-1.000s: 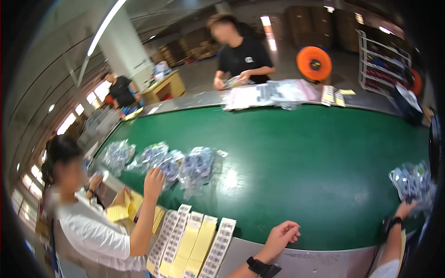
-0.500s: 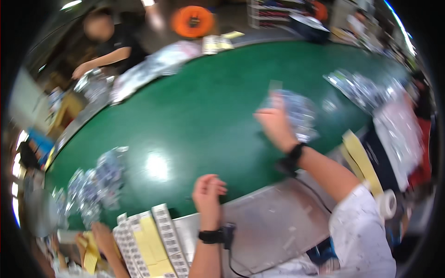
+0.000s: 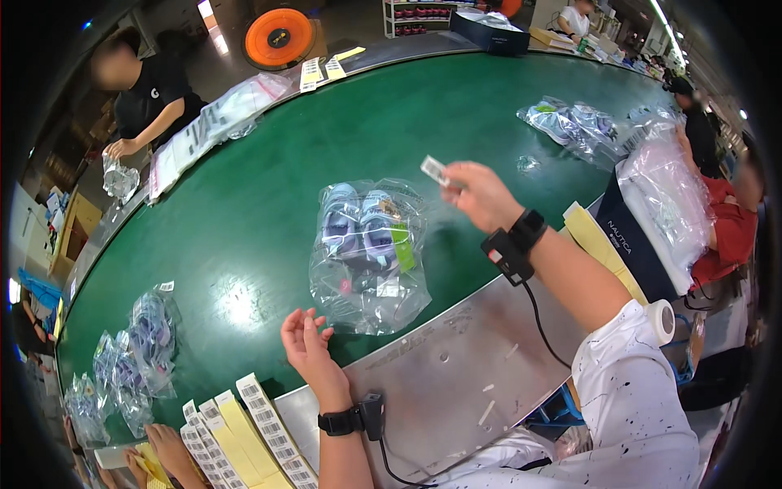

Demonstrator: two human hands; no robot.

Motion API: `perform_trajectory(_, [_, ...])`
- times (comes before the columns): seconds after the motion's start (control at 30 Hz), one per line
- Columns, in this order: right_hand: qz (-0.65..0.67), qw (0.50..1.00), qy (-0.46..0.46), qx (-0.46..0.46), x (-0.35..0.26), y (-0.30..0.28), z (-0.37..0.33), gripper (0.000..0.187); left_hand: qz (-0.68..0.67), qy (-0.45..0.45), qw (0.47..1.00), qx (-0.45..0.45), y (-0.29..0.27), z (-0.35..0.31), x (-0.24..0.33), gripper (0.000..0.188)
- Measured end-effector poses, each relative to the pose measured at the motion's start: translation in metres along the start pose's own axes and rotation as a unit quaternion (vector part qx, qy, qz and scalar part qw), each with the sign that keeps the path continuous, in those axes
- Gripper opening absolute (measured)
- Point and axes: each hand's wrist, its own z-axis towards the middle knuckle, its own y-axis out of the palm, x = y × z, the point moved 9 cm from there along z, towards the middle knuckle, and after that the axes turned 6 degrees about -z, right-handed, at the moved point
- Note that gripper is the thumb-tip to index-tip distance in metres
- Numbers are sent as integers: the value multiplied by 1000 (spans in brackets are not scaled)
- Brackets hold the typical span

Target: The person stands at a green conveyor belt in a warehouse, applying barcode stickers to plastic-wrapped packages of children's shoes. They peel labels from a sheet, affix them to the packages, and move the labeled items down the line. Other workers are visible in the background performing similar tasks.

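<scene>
Two light blue and purple shoes (image 3: pixel 340 231) with a green tag lie inside a clear plastic bag (image 3: pixel 371 308) on the green surface in front of me. To the right of the bag, my right hand (image 3: pixel 487 198) is raised, pinching a small white barcode label (image 3: pixel 434 169) between thumb and fingers. My left hand (image 3: pixel 309 349) is just off the bag's lower left corner, palm turned up, fingers loosely bent and apart, holding nothing. Both wrists wear black straps with small devices and cables.
Barcode label strips (image 3: pixel 273 428) lie at lower left beside another person's hands (image 3: pixel 171 450). Bagged shoes (image 3: pixel 147 346) sit at left, more bagged shoes (image 3: pixel 574 129) at far right. A dark box (image 3: pixel 639 236) holds plastic bags. A metal ledge (image 3: pixel 456 371) runs along the near edge.
The shoe bag has moved left, out from under my right hand. That hand now stands to its right with the label held up. My view has also shifted a little to the right.
</scene>
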Motion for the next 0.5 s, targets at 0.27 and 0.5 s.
perform_trajectory(0.27, [-26, 998, 29, 52, 55, 20, 2, 79, -8, -32, 999, -7, 2, 2, -6, 25])
perform_trajectory(0.5, [-147, 989, 18, 15, 43, 0, 7, 66, -7, -37, 999, -15, 0, 2, -8, 26])
